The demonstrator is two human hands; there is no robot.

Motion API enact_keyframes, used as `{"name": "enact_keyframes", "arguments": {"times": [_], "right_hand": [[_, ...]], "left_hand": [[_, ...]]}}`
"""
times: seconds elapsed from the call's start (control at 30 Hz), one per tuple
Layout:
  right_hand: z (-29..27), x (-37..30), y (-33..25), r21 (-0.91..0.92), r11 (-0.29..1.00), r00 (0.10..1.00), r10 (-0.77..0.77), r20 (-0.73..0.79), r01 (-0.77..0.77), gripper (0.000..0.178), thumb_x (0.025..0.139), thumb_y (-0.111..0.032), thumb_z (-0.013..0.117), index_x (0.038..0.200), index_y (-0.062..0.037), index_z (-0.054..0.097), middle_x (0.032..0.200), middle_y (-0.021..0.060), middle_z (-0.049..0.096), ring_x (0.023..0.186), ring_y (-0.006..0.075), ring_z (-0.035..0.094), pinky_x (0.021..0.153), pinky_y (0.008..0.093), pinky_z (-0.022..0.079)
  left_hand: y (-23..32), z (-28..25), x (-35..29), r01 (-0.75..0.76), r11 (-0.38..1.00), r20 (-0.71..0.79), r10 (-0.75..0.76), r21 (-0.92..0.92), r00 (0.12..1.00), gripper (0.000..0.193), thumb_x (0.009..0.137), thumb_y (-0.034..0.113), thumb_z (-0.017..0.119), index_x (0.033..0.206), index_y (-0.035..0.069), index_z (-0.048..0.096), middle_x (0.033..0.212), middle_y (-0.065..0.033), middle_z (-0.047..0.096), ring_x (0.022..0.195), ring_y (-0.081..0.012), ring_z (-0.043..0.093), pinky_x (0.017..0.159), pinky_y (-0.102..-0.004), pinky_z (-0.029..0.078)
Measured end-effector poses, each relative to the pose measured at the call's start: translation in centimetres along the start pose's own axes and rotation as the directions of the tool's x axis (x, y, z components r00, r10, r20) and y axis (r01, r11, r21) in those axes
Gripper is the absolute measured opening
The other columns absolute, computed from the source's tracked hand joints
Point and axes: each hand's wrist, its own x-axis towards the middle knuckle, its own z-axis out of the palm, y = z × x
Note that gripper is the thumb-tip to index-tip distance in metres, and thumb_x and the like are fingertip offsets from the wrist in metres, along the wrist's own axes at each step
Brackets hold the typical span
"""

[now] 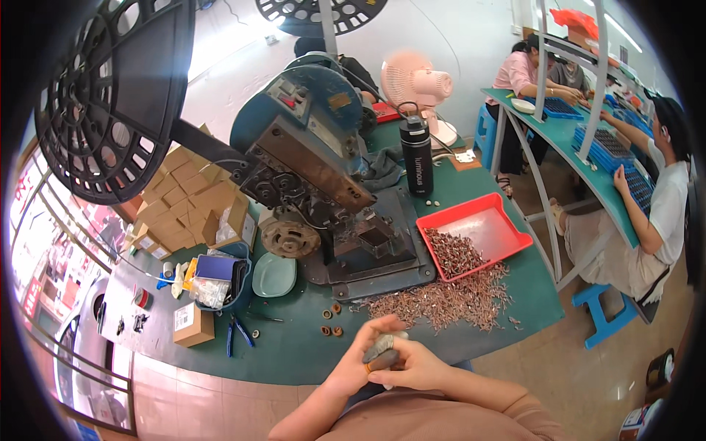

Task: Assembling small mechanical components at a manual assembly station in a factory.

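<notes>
My left hand and my right hand meet at the table's front edge, close to my body. Grey coverings, which look like finger cots, wrap fingertips between them, with a thin orange band at one edge. My right thumb and fingers close around this covered part. Fingers of my left hand stretch out above it. Just beyond my hands lies a loose heap of small copper-coloured metal parts. More of them fill part of a red tray. Several brown rings lie left of the heap.
A bench press machine with a large black reel stands ahead. Around it are a black bottle, a pale dish, a filled blue basket, blue-handled pliers and cartons. People work at a table on the right.
</notes>
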Motion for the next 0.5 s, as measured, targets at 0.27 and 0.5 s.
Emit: {"name": "enact_keyframes", "arguments": {"times": [0.27,0.5], "right_hand": [[-0.3,1.0,0.1,0.02,1.0,1.0,-0.021,0.003,0.021,0.03,0.083,-0.012,0.071,0.108,-0.0043,0.055,0.093,0.0009,0.06,0.078,0.0061,0.058,0.062,0.0212,0.048],[-1.1,2.0,0.7,0.055,0.998,0.999,-0.043,-0.016,0.043,0.036,0.088,-0.014,0.066,0.116,-0.0025,0.047,0.09,0.0016,0.059,0.073,0.006,0.057,0.06,0.0194,0.045]], "left_hand": [[-0.3,-0.4,0.5,0.069,0.986,0.098,-0.054,-0.151,0.994,0.062,0.081,0.016,0.068,0.133,-0.001,0.038,0.13,-0.0169,0.046,0.12,-0.0233,0.048,0.099,-0.0349,0.04],[0.4,-2.0,0.8,0.072,0.996,-0.052,-0.07,0.05,0.996,0.045,0.087,0.012,0.061,0.128,0.0,0.046,0.124,-0.011,0.053,0.11,-0.0182,0.054,0.095,-0.031,0.043]]}}
